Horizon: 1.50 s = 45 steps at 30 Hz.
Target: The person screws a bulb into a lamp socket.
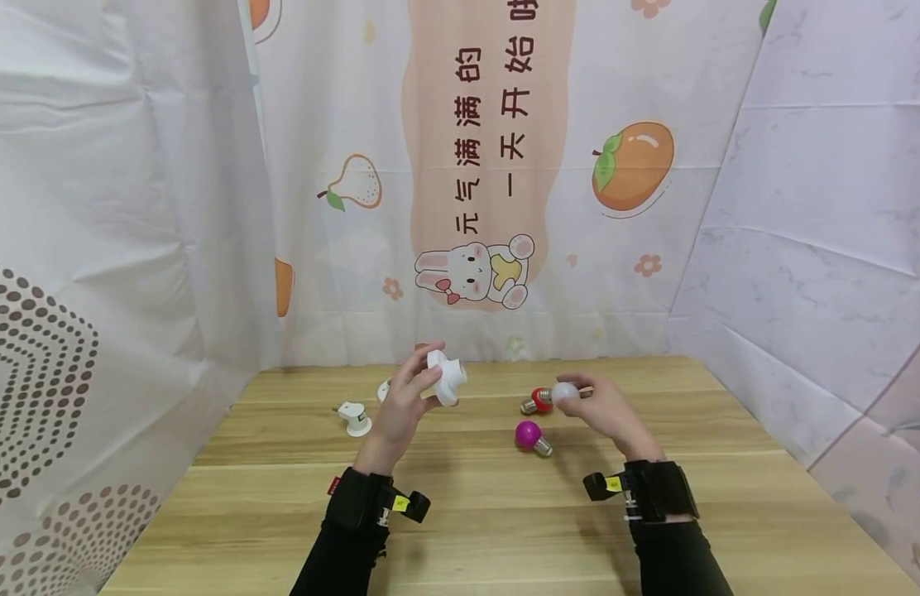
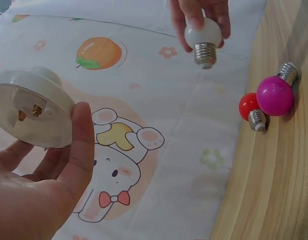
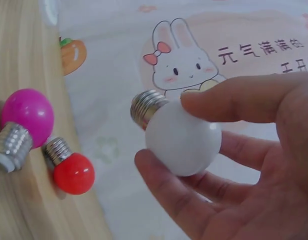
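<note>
My left hand (image 1: 404, 407) grips a white lamp holder (image 1: 448, 378) above the table. Two brass screws show on its underside in the left wrist view, where the lamp holder (image 2: 36, 107) rests between thumb and fingers. My right hand (image 1: 605, 411) pinches a white light bulb (image 3: 183, 139) by its round glass, with the metal screw base pointing left toward the lamp holder. The two are held apart. On the table below lie a red bulb (image 3: 74, 173) and a magenta bulb (image 1: 528, 434), close to each other near the right hand.
A white plug-in socket piece (image 1: 354, 418) stands on the wooden table (image 1: 490, 530) to the left. Another white piece (image 1: 384, 390) is partly hidden behind the left hand. Printed curtains (image 1: 341, 265) enclose the table at the back and both sides.
</note>
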Each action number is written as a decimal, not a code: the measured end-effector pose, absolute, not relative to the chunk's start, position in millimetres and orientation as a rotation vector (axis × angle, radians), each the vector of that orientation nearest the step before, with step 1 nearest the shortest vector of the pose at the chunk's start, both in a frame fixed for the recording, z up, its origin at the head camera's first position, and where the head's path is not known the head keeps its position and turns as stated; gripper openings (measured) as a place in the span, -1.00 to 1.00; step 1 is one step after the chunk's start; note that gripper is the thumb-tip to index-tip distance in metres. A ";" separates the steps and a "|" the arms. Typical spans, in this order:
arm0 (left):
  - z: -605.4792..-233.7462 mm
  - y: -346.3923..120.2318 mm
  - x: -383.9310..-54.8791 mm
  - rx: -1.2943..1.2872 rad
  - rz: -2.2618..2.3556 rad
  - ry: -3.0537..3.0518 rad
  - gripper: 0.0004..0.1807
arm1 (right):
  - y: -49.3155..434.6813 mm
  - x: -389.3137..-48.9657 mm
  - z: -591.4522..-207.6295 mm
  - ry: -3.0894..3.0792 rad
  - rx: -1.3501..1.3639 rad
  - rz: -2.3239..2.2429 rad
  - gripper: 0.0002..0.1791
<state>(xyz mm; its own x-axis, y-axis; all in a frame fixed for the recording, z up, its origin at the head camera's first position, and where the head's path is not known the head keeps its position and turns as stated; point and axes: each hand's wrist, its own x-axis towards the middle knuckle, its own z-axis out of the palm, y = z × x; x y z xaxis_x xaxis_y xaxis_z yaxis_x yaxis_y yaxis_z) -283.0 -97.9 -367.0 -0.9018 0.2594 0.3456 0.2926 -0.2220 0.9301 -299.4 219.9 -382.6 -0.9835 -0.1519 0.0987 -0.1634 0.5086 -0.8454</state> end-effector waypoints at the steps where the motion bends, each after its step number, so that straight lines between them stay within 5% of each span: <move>1: -367.0 -97.6 -283.1 -0.689 -2.337 -1.951 -0.39 | 219.8 -299.1 -381.0 -2.705 0.291 1.534 -0.44; 45: -365.8 -91.5 -280.4 -0.671 -2.305 -2.037 -0.41 | 166.4 -262.3 -341.5 -2.245 0.738 1.739 -0.46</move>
<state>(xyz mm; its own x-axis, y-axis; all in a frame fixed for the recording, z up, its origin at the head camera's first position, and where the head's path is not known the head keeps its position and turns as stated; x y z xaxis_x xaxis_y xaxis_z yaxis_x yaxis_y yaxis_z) -280.4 -91.5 -365.8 -0.9090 0.2813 0.3074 0.2706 -0.1627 0.9489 -262.3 166.4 -341.5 -0.8534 -0.2585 0.4526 -0.5029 0.1801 -0.8454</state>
